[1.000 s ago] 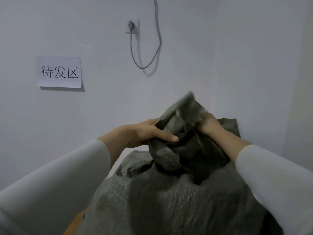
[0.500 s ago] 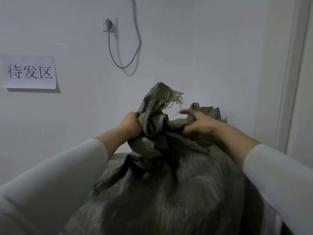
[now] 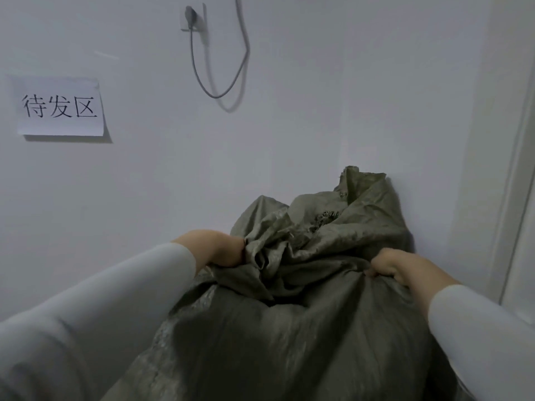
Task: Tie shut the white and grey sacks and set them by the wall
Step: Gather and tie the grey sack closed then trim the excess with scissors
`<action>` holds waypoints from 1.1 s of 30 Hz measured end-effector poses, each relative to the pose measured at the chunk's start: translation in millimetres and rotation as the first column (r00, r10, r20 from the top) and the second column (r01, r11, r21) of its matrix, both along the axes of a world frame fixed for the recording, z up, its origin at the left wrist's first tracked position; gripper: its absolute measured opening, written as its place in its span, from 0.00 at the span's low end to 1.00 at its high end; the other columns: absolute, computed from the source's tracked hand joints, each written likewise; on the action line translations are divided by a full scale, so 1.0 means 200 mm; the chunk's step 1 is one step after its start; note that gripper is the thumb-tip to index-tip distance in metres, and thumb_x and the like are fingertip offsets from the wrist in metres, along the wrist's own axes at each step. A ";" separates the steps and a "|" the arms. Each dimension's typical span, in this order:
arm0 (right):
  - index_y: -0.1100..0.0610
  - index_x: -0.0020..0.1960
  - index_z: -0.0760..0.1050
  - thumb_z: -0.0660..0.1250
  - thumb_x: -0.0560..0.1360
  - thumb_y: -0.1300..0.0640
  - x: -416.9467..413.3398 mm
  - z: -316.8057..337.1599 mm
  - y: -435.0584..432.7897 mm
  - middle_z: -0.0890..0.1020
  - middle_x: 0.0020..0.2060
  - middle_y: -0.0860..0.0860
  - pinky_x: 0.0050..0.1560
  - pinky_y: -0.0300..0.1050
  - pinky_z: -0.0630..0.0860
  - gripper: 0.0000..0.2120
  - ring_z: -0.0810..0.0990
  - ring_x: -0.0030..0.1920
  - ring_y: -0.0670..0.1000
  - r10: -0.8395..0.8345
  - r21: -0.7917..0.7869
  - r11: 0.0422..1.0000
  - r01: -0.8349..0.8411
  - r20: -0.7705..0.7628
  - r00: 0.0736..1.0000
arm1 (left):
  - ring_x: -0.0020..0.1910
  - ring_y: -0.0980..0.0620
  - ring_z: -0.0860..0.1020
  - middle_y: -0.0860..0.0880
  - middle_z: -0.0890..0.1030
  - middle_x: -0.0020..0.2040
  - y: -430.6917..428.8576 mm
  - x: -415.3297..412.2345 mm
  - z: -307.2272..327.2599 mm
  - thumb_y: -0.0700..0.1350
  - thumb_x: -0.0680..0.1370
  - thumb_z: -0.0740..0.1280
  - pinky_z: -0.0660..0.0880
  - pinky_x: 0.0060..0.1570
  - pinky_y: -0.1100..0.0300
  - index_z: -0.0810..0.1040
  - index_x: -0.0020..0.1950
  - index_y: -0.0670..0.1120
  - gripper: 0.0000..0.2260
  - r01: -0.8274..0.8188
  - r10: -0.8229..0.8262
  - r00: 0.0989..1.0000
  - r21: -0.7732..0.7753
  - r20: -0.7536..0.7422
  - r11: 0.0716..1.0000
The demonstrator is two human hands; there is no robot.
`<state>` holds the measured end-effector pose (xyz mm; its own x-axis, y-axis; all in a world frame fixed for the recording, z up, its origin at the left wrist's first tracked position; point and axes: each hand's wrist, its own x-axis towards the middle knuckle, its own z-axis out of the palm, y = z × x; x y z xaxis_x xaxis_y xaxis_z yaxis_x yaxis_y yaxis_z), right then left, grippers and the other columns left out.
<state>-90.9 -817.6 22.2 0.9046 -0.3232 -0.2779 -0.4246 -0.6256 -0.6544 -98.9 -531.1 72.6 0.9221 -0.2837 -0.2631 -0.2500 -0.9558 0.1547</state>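
A full grey woven sack (image 3: 289, 337) fills the lower middle of the head view, its bunched, crumpled mouth (image 3: 324, 227) rising in front of the wall corner. My left hand (image 3: 223, 248) grips the gathered cloth on the left side of the neck. My right hand (image 3: 396, 266) pinches a fold of the sack on its right shoulder, fingers curled into the fabric. Both arms wear white sleeves. No white sack is in view.
A white wall (image 3: 289, 125) stands right behind the sack. On it hang a paper sign (image 3: 59, 107) with printed characters at the left, and a socket (image 3: 192, 17) with a grey cable looping down. A pale door frame (image 3: 518, 169) runs down the right edge.
The sack's mouth has dropped from its raised, twisted bundle and slumped toward the wall. My right hand moved down and right to the sack's shoulder; my left hand stayed on the neck.
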 end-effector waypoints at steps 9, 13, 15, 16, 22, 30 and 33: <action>0.67 0.70 0.62 0.59 0.76 0.68 0.28 0.12 -0.02 0.71 0.66 0.60 0.62 0.49 0.70 0.22 0.74 0.59 0.58 -0.598 0.766 0.615 0.190 0.294 0.746 | 0.60 0.41 0.74 0.39 0.76 0.60 -0.02 0.22 0.18 0.42 0.78 0.59 0.70 0.56 0.54 0.74 0.57 0.38 0.11 -0.051 0.097 0.836 -0.099 0.541 0.994; 0.70 0.62 0.70 0.63 0.73 0.71 0.26 0.33 0.04 0.77 0.58 0.62 0.54 0.46 0.74 0.18 0.75 0.47 0.54 -0.693 0.831 0.546 0.112 0.372 0.617 | 0.59 0.39 0.75 0.36 0.76 0.59 0.06 0.31 0.39 0.40 0.78 0.59 0.71 0.54 0.53 0.74 0.54 0.37 0.10 -0.091 0.241 0.707 -0.253 0.665 0.963; 0.70 0.61 0.71 0.63 0.73 0.71 0.24 0.45 0.09 0.77 0.56 0.61 0.55 0.45 0.74 0.16 0.75 0.47 0.54 -0.720 0.851 0.522 0.065 0.398 0.569 | 0.57 0.38 0.75 0.36 0.77 0.58 0.10 0.31 0.50 0.39 0.78 0.58 0.71 0.52 0.53 0.74 0.51 0.38 0.08 -0.068 0.304 0.651 -0.345 0.695 0.936; 0.69 0.61 0.72 0.63 0.73 0.71 0.23 0.52 0.13 0.77 0.54 0.60 0.54 0.43 0.73 0.16 0.74 0.47 0.53 -0.726 0.857 0.513 0.034 0.413 0.549 | 0.56 0.38 0.75 0.36 0.77 0.57 0.12 0.31 0.56 0.40 0.78 0.57 0.71 0.51 0.52 0.74 0.50 0.39 0.08 -0.059 0.338 0.621 -0.388 0.707 0.920; 0.65 0.48 0.78 0.66 0.71 0.68 0.14 0.91 0.26 0.80 0.44 0.55 0.46 0.40 0.74 0.07 0.75 0.46 0.51 -0.679 0.804 0.563 -0.191 0.582 0.447 | 0.54 0.35 0.75 0.32 0.77 0.55 0.27 0.12 0.82 0.37 0.78 0.56 0.70 0.49 0.49 0.76 0.47 0.37 0.09 -0.003 0.547 0.400 -0.597 0.735 0.803; 0.57 0.32 0.77 0.68 0.44 0.59 -0.03 0.65 0.01 0.83 0.44 0.58 0.48 0.50 0.79 0.15 0.81 0.43 0.61 -0.624 0.832 0.449 -0.325 0.553 0.553 | 0.54 0.36 0.75 0.35 0.78 0.55 0.21 -0.13 0.57 0.39 0.77 0.57 0.70 0.50 0.50 0.77 0.50 0.38 0.10 0.068 0.650 0.406 -0.731 0.642 0.680; 0.59 0.36 0.79 0.69 0.40 0.55 -0.17 0.35 -0.09 0.83 0.48 0.62 0.49 0.54 0.80 0.24 0.81 0.46 0.64 -0.584 0.853 0.497 -0.159 0.464 0.666 | 0.56 0.38 0.75 0.37 0.79 0.56 0.15 -0.23 0.46 0.40 0.77 0.60 0.68 0.49 0.55 0.77 0.51 0.40 0.09 0.082 0.573 0.495 -0.692 0.653 0.718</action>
